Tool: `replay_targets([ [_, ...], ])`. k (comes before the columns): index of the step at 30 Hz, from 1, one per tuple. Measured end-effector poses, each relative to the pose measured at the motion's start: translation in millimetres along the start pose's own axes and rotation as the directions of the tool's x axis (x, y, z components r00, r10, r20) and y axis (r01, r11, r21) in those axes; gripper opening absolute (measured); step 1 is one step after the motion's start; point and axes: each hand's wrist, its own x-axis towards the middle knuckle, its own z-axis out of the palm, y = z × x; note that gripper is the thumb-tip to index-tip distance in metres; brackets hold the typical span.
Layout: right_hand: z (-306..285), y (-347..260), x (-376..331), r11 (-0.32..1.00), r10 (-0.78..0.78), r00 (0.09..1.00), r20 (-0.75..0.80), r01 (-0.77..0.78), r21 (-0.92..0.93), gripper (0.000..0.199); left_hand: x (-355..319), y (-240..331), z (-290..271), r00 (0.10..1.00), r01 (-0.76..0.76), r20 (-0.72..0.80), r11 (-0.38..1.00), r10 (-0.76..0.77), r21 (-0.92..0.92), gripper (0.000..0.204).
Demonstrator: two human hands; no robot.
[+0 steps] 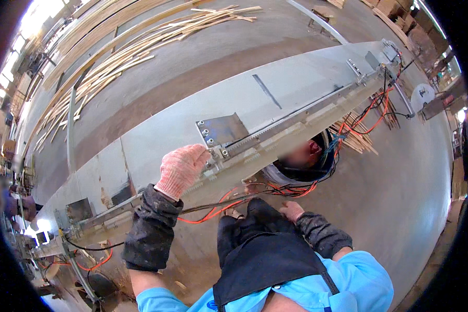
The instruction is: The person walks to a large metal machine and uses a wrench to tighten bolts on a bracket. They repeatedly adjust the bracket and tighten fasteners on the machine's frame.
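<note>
My left hand (182, 169), in a pink knit glove with a dark sleeve, lies on a long grey metal machine beam (275, 88). Its fingers curl over the toothed rail (275, 132) beside a bolted steel bracket plate (219, 130). My right hand (292, 210), gloved the same way, sits low by my dark apron (265, 255), fingers curled, just under a bundle of red and black cables (229, 203). Whether it holds anything cannot be made out. Another person's head in a cap (301, 158) shows below the rail, close to the cables.
Long thin wood strips (140, 47) lie piled on the concrete floor beyond the beam. More strips (356, 135) and red wires (379, 112) hang near the beam's right end. A circular saw blade (422, 96) sits far right. Boxes and brackets (78, 210) stand at the left end.
</note>
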Motion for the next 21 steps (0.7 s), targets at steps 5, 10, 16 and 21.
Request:
replay_targets([
  [5, -34.2, -54.2, 0.8, 0.950, -0.311, 0.946, 0.090, 0.313, -0.017, 0.043, -1.1, 4.9, 5.4, 0.998, 0.052, -0.018, 0.999, -0.052, 0.005, 0.029],
  [10, -161.9, -242.8, -8.8, 0.772, -0.446, 0.888, -0.109, 0.444, 0.456, 0.041, 0.4, 19.3, 0.5, 0.989, 0.148, 0.001, 0.983, -0.149, 0.112, 0.040],
  [16, -226.2, -329.0, 69.0, 0.659, -0.689, 0.654, -0.311, 0.745, 0.105, 0.047, 6.5, 26.2, 7.0, 0.967, 0.250, 0.001, 0.951, -0.254, 0.183, 0.045],
  [21, -218.6, -324.5, 125.4, 0.654, -0.751, 0.644, -0.142, 0.756, -0.031, 0.054, 8.1, 35.8, 3.7, 0.955, 0.297, -0.016, 0.950, -0.297, 0.098, 0.044],
])
